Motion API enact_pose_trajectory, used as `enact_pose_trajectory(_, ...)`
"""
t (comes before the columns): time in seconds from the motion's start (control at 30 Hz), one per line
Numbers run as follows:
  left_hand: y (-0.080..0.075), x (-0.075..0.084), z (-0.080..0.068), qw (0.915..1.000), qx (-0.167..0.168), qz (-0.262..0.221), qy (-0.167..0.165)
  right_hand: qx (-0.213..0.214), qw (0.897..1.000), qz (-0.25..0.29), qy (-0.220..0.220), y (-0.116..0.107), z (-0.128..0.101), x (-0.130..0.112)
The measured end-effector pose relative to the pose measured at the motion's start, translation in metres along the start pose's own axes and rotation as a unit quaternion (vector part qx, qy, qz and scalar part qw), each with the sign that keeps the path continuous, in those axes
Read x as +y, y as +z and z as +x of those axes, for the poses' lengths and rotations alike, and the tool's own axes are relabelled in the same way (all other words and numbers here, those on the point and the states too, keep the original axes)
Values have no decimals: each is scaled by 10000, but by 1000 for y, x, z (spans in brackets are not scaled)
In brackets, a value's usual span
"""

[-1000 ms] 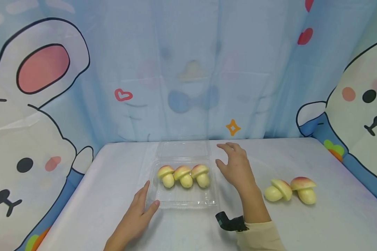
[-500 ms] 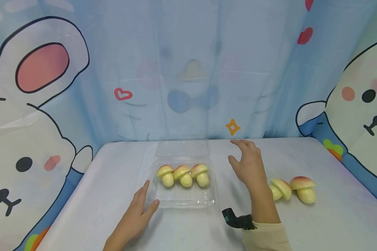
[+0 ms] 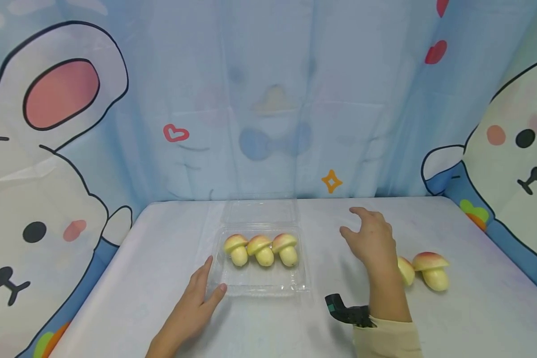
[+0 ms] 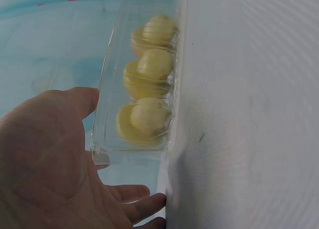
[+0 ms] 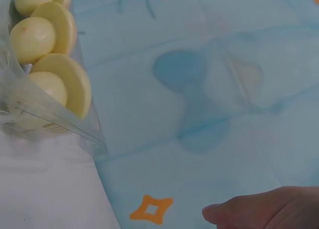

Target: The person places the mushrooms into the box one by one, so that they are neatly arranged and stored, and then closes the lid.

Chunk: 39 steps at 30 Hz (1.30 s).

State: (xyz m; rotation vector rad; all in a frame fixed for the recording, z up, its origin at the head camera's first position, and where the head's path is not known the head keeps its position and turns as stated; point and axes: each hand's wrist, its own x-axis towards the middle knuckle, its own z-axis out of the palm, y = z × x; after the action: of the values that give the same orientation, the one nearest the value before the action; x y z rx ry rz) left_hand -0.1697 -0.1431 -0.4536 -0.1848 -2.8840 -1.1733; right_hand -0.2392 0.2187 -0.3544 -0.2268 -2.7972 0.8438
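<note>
A clear plastic clamshell box [image 3: 263,283] stands on the white table with its lid raised at the back. Three yellow toy mushrooms [image 3: 260,250] with reddish caps sit in a row inside it. At the box's front left corner rests my left hand [image 3: 192,303], thumb and index finger spread apart and touching the corner. In the left wrist view the thumb [image 4: 82,100] lies against the box's edge. My right hand [image 3: 370,237] hovers right of the box, fingers loosely bent and holding nothing. Right of that forearm lie two more toy mushrooms [image 3: 433,271], one partly hidden behind it.
A light blue curtain [image 3: 268,99] printed with cartoon bears hangs behind the table's far edge. White cloth covers the table [image 3: 268,333]. A black wrist camera [image 3: 346,313] is strapped to the right wrist.
My right hand has moved right, away from the box and toward the two loose mushrooms, now partly covering one. The left hand and the box have stayed in place.
</note>
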Motion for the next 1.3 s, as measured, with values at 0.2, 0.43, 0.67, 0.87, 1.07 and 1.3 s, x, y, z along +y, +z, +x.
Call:
enact_pose_trajectory(0.2, 0, 0, 1, 10000, -29, -19, -51, -364, 9965, -175, 730, -7, 1, 3)
enact_pose_trajectory(0.43, 0, 1, 2, 10000, 15, 44, 2, -375, 9922, -199, 1174, -14, 0, 12)
enact_pose_trajectory(0.67, -2, 2, 2, 10000, 5, 56, -20, -484, 9869, -38, 1538, -20, 3, 24)
enact_pose_trajectory(0.87, -4, 3, -1, 10000, -46, 50, -41, -1013, 9836, -35, 1492, -21, 4, 34)
enact_pose_trajectory(1.07, -4, 3, -1, 10000, -46, 38, -49, -1668, 9777, -44, 1276, -20, 6, 41)
enact_pose_trajectory(1.3, -2, 3, 0, 9999, -63, 7, -80, -1533, 9805, -191, 1211, -11, 8, 46)
